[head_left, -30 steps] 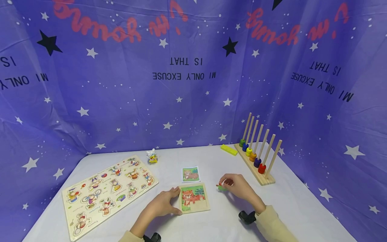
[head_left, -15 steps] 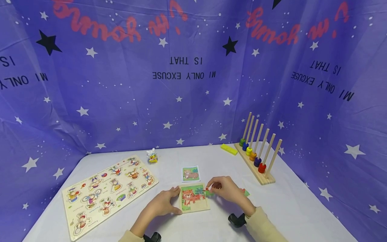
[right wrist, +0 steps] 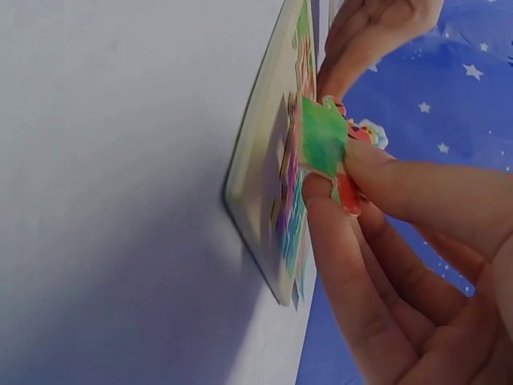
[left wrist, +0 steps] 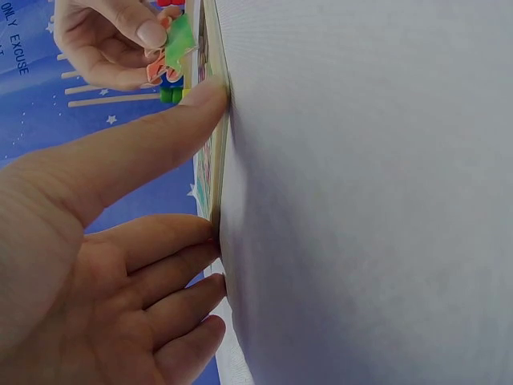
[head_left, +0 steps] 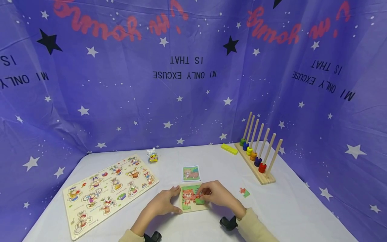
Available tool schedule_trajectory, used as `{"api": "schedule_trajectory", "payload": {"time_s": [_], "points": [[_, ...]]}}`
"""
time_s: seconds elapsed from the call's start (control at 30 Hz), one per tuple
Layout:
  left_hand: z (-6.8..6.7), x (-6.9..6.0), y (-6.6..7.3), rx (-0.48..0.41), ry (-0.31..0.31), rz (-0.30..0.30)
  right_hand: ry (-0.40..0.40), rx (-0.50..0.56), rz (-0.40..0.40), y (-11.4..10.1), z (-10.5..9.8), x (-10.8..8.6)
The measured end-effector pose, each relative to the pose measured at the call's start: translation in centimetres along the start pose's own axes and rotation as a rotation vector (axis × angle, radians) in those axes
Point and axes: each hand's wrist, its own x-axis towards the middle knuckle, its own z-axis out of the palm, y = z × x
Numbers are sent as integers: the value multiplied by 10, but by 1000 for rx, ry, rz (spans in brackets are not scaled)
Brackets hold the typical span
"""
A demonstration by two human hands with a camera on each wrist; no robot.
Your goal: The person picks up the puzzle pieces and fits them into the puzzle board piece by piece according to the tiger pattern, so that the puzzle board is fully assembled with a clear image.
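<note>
A small wooden tiger jigsaw board (head_left: 196, 210) lies on the white table, with bare wood showing along its near side. My left hand (head_left: 163, 202) holds its left side, thumb at the near corner and fingers farther back. Over the board's right part, my right hand (head_left: 220, 195) pinches a green and red jigsaw piece (right wrist: 322, 136) between thumb and fingers. In the right wrist view the piece is tilted and close to the board's face; whether it touches cannot be told. Another jigsaw piece (head_left: 245, 192), red and green, lies right of my right hand.
Behind the board lies a picture card (head_left: 191, 173). A large wooden picture puzzle (head_left: 99, 198) covers the left side, near a small toy figure (head_left: 152, 155). At right stand a pegged bead rack (head_left: 255, 164) and a yellow block (head_left: 229, 149). A starry purple cloth hangs behind.
My right hand has moved left with the jigsaw piece, from beside the board to over it. The loose piece at right has come into view. My left hand has stayed put.
</note>
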Motion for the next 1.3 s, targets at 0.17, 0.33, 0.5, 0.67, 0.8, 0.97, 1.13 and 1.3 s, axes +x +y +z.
{"api": "schedule_trajectory", "payload": {"time_s": [0.17,0.33,0.5,0.67,0.8,0.97,1.13,1.3], "points": [[-1,0,1,5,3,9,-30,21,7,-5,5,2],[-1,0,1,14,7,13,-50,22,-7,-6,10,5],[0,1,2,10,7,16,-58,13,-5,-8,14,6],[0,1,1,12,8,4,-38,-19,1,-11,15,5],[-1,0,0,10,9,-2,-24,-75,12,-13,17,6],[0,0,0,8,11,-4,-16,-104,19,-12,18,5],[0,0,0,14,18,4,-15,-97,17,-11,19,5],[0,0,0,9,20,4,-15,-101,9,-11,19,5]]}}
